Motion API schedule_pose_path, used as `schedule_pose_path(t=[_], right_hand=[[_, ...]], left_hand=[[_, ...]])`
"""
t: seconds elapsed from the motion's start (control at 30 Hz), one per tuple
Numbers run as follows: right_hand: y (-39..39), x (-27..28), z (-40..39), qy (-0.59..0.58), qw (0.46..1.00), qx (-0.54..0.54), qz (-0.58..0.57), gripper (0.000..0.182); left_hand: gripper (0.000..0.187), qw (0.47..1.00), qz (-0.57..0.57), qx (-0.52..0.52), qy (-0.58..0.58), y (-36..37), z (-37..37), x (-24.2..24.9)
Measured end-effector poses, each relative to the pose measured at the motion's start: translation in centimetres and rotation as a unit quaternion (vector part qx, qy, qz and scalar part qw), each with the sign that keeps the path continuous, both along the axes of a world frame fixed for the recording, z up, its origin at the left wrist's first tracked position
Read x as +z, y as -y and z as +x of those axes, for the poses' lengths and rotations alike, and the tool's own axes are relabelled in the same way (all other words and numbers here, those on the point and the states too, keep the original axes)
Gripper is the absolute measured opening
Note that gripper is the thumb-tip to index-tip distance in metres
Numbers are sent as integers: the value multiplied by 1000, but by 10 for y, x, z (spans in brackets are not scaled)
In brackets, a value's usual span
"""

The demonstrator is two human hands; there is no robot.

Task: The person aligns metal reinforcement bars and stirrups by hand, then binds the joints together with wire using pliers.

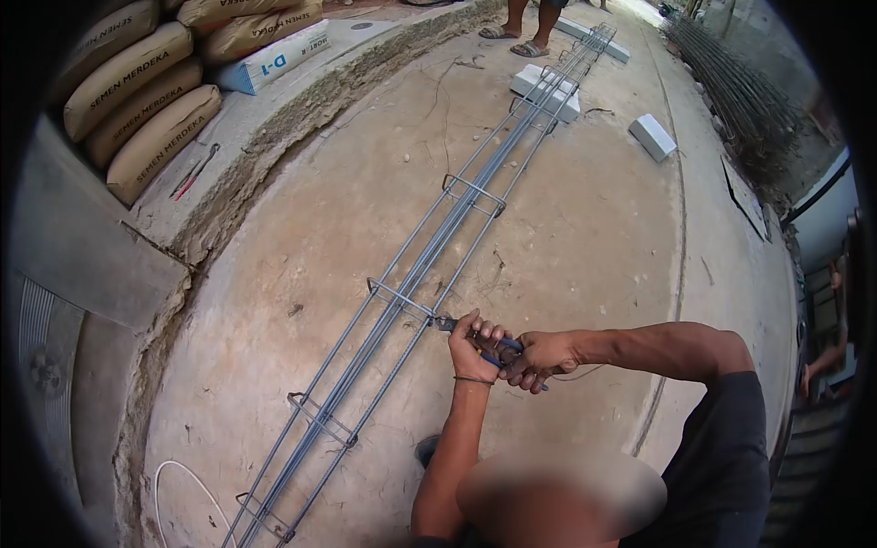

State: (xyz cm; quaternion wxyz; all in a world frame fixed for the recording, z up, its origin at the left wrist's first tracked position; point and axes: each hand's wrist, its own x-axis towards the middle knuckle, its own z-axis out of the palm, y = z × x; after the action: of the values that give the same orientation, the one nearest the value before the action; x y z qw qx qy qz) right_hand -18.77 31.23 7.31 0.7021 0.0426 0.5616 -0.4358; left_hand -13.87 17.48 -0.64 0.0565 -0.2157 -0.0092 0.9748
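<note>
Blue-handled pliers (446, 323) reach to the corner of a stirrup (402, 300) on the steel rebar cage (352, 347). My left hand (477, 344) is closed around the pliers close behind their jaws. Farther back, my right hand (537, 360) is closed on the blue handles, and one handle end sticks out below its fingers. A thin wire appears to trail from my right hand. Whether the jaws grip anything at the bar joint is too small to tell.
Pale blocks (545, 91) support the cage's far end; another block (652, 137) lies to its right. Cement bags (164, 146) are stacked upper left, near red-handled pliers (187, 183). Rebar bundles (740, 82) lie upper right. A person's sandaled feet (530, 47) stand at the far end.
</note>
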Motion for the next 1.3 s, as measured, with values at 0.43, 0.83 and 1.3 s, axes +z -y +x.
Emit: schedule_pose_path(t=[0.43, 0.83, 1.3], right_hand=[[-6, 20, 6, -614, 763, 183, 88, 64], [-8, 0, 29, -642, 715, 214, 173, 34], [-31, -29, 87, -682, 720, 100, 81, 17]], left_hand=[[26, 960, -78, 66, 259, -26, -22, 12], [26, 974, -126, 73, 174, -29, -9, 16], [46, 891, -423, 89, 138, -29, 29, -21]])
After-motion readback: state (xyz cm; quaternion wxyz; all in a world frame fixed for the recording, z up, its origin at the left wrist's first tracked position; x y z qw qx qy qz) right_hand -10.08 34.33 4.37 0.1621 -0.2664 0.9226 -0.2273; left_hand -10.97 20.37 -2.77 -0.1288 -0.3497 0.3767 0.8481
